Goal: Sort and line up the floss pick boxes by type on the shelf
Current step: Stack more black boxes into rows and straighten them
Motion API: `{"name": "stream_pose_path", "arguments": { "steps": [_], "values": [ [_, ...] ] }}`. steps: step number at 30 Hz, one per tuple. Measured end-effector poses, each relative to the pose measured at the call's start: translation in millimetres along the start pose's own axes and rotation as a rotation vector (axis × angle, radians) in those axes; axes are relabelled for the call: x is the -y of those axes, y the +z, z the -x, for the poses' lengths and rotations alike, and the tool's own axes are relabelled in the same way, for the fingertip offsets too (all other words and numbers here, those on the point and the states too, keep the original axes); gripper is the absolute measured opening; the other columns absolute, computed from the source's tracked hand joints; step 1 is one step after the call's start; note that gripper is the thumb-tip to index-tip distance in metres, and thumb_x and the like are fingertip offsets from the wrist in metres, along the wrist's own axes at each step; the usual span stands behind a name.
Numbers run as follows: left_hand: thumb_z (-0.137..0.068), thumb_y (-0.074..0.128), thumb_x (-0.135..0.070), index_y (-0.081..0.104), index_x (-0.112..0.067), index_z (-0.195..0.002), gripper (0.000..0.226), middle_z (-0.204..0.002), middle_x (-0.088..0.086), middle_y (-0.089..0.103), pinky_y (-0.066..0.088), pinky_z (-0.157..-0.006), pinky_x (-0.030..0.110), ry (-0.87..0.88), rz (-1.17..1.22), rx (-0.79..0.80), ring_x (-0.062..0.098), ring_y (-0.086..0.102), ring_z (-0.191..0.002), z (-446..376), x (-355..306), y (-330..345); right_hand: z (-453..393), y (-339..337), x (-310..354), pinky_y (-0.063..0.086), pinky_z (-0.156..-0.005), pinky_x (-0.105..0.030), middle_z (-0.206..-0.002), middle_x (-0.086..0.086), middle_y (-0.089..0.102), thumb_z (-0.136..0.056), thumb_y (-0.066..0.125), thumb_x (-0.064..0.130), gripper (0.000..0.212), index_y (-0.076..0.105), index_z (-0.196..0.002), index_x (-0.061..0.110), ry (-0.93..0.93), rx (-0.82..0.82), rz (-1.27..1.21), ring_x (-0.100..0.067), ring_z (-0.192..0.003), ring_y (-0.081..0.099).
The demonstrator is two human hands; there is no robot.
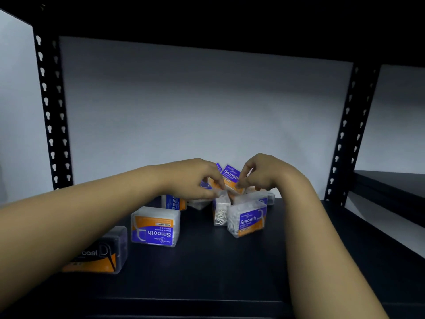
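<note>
While both hands pinch one Smooth box (230, 177) above the pile, left fingers (216, 184) & right fingers (239, 184) closed on its lower corners, I'm mid-sort; next I'd set it w/ the Smooth boxes (247, 219) below-right on shelf (230, 272)

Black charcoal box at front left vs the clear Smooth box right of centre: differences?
The dark charcoal floss pick box has smoky black walls; the clear Smooth box shows white picks inside. The charcoal box lies near the shelf's front, partly hidden by the left forearm; the Smooth box stands unobstructed. Both carry orange label bands.
</note>
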State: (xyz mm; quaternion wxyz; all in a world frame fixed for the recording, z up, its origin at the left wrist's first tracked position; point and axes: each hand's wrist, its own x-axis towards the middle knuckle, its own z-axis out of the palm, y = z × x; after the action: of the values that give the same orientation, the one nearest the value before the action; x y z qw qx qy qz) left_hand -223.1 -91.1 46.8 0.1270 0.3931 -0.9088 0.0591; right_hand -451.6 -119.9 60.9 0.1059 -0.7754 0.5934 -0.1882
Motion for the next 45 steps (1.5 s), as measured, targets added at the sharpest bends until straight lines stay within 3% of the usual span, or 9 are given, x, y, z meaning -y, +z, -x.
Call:
{"name": "stream_pose_path", "arguments": {
  "steps": [5,9,14,17,21,27,32,39,45],
  "values": [
    [-0.095,0.060,-0.048,0.065,-0.037,-0.130,0.037,-0.128,-0.011,0.064,0.049,-0.101,0.034,0.053,-0.031,0.123,0.008,0.060,-0.114,-13,-12,12,0,-7,-15,0.047,-0.056,-0.026,-0.091,0.002,0.072,-0.081,0.086,0.033,0.026,0.076,-0.098,0.016,0.046,0.009,-0.051,-0.013,-0.073,0.067],
    [-0.094,0.058,-0.049,0.060,-0.035,-0.137,0.045,-0.138,-0.014,0.062,0.046,-0.106,0.032,0.049,-0.067,0.179,0.005,0.057,-0.124,-20,-15,20,-1,-4,-20,0.054,-0.068,-0.030,-0.097,-0.001,0.077,-0.084,0.083,0.036,0.031,0.075,-0.105,0.015,0.078,0.037,-0.092,-0.017,-0.080,0.070],
    [-0.091,0.063,-0.033,0.067,-0.039,-0.115,0.025,-0.096,-0.017,0.066,0.046,-0.075,0.022,-0.018,-0.084,0.239,-0.002,0.058,-0.077,-31,-18,10,-9,4,-25,0.053,-0.064,-0.028,-0.106,-0.005,0.077,-0.086,0.081,0.039,0.036,0.074,-0.108,0.011,0.109,0.010,-0.124,-0.017,-0.084,0.071],
    [-0.088,0.062,-0.031,0.063,-0.029,-0.088,0.002,-0.080,-0.012,0.062,0.045,-0.068,0.024,-0.021,-0.098,0.211,0.003,0.056,-0.069,-39,-20,11,-15,6,-28,0.055,-0.070,-0.032,-0.107,-0.006,0.077,-0.085,0.080,0.040,0.036,0.073,-0.107,0.012,0.116,0.004,-0.124,-0.019,-0.087,0.072],
    [-0.085,0.061,-0.038,0.068,-0.025,-0.093,0.017,-0.087,-0.008,0.068,0.054,-0.072,0.034,-0.049,-0.152,0.121,0.014,0.062,-0.079,-51,-24,10,-17,0,-33,0.054,-0.068,-0.030,-0.104,-0.004,0.077,-0.087,0.079,0.041,0.036,0.072,-0.107,0.012,0.098,-0.013,-0.085,-0.016,-0.081,0.069],
    [-0.081,0.065,-0.051,0.059,-0.025,-0.113,0.042,-0.107,-0.001,0.061,0.050,-0.076,0.037,-0.078,-0.353,-0.026,0.022,0.058,-0.096,-78,-24,15,-24,-10,-47,0.048,-0.075,-0.029,-0.109,-0.001,0.068,-0.086,0.080,0.038,0.033,0.071,-0.109,0.016,0.067,-0.057,0.088,-0.019,-0.094,0.064],
    [-0.081,0.066,-0.059,0.048,-0.026,-0.139,0.069,-0.130,-0.001,0.056,0.049,-0.088,0.037,-0.159,-0.370,0.063,0.022,0.055,-0.115,-95,-22,26,-40,9,-62,0.056,-0.090,-0.033,-0.119,0.000,0.069,-0.084,0.080,0.034,0.040,0.068,-0.120,0.023,0.033,-0.026,0.197,-0.020,-0.103,0.066],
    [-0.077,0.066,-0.066,0.048,-0.031,-0.135,0.070,-0.128,-0.003,0.060,0.048,-0.093,0.039,-0.212,-0.384,0.069,0.022,0.057,-0.115,-95,-9,24,-50,20,-92,0.052,-0.095,-0.029,-0.129,0.003,0.068,-0.085,0.075,0.030,0.039,0.071,-0.124,0.028,0.021,-0.005,0.172,-0.017,-0.113,0.065],
    [-0.072,0.067,-0.065,0.051,-0.028,-0.121,0.063,-0.113,-0.001,0.058,0.050,-0.086,0.038,-0.309,-0.462,0.107,0.023,0.058,-0.102,-93,-9,19,-53,26,-104,0.051,-0.102,-0.035,-0.134,0.002,0.067,-0.080,0.080,0.030,0.057,0.066,-0.135,0.026,0.027,0.105,0.181,-0.020,-0.119,0.063]
  ]
}}
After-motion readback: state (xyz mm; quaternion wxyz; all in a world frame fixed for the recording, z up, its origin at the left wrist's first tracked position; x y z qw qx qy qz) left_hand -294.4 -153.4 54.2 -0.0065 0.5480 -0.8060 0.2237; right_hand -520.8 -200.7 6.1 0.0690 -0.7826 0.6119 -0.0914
